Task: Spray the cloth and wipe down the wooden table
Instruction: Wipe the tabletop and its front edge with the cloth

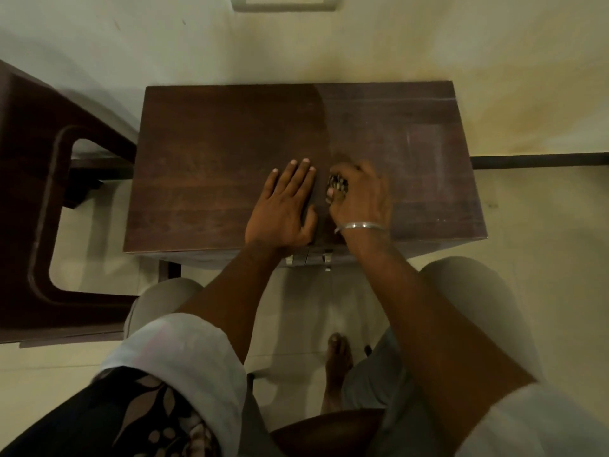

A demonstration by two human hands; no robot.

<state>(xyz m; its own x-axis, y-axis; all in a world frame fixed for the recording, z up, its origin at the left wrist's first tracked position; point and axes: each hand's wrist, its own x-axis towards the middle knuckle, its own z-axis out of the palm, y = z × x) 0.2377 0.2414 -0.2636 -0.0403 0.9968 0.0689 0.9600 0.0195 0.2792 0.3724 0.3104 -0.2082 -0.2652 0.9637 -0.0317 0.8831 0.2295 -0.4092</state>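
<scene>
The dark wooden table (214, 133) stands against a pale wall. Its left part looks darker and cleaner; its right part (421, 166) looks hazy and dull. My left hand (283, 209) lies flat on the tabletop near the front edge, fingers spread and holding nothing. Just to its right, my right hand (362, 196), with a metal bangle at the wrist, is bunched over a small dark patterned cloth (336, 188) and presses it onto the wood. Most of the cloth is hidden under the fingers. No spray bottle is in view.
A dark brown plastic chair (36, 199) stands close to the table's left side. A white switch plate (283, 1) is on the wall above. My knees and a bare foot (337, 354) are on the tiled floor below the table's front edge.
</scene>
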